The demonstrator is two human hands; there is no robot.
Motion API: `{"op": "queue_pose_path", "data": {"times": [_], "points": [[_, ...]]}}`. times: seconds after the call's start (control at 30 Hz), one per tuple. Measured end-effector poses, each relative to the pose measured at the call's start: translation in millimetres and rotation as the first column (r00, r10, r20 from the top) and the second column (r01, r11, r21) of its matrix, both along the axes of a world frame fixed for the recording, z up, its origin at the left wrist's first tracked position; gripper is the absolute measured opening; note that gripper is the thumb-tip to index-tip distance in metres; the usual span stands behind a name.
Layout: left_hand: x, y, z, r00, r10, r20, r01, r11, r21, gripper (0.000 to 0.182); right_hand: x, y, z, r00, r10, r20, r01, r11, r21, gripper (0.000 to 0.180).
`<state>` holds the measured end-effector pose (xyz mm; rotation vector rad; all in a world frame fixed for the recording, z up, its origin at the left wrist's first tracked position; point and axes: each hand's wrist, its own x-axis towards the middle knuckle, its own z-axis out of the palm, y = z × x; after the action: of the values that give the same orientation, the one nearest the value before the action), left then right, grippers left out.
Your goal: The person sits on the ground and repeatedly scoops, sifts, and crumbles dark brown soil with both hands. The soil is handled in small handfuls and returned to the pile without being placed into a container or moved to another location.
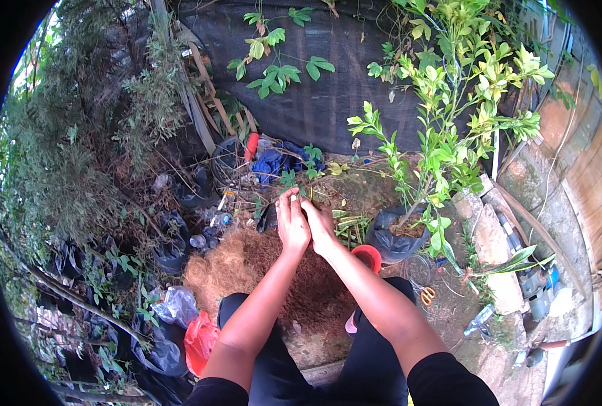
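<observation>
My left hand and my right hand are stretched out before me, pressed against each other with the fingers pointing away. Whether anything lies between the palms is hidden. Beneath them spreads a heap of dark brown fibrous material. Tan loose fibre lies to its left. A red plastic pot shows partly behind my right forearm. Beyond my hands lie cut green leaf pieces and a dark plastic piece.
A leafy shrub stands in a black plastic grow bag. Orange-handled scissors lie right of my knee, with a plastic bottle farther right. Red and clear plastic bags sit at left. Dark netting hangs behind.
</observation>
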<state>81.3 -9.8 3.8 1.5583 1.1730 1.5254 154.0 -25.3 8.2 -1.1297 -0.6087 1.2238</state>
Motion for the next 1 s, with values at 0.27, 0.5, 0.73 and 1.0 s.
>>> {"op": "queue_pose_path", "data": {"times": [0.27, 0.5, 0.73, 1.0], "points": [[-4.9, 0.6, 20.2, 0.869, -0.186, 0.459, 0.322, 0.916, -0.238, 0.036, 14.0, 12.5, 1.5, 0.983, -0.009, -0.182, -0.009, 0.995, -0.102, 0.069], [-14.0, -0.9, 38.3, 0.769, -0.045, 0.638, 0.505, 0.655, -0.562, 0.035, 24.4, -8.6, 19.3, 0.799, 0.11, 0.591, -0.099, 0.994, -0.05, 0.078], [-1.8, -2.1, 25.9, 0.634, 0.023, 0.773, 0.559, 0.677, -0.479, 0.033, 28.4, 1.2, 9.0, 0.837, -0.094, 0.539, 0.092, 0.995, 0.031, 0.074], [13.7, -15.8, 4.5, 0.801, -0.14, 0.583, 0.296, 0.938, -0.181, 0.022, 8.9, 2.5, 4.7, 0.981, 0.027, 0.191, -0.055, 0.988, 0.146, 0.066]]}}
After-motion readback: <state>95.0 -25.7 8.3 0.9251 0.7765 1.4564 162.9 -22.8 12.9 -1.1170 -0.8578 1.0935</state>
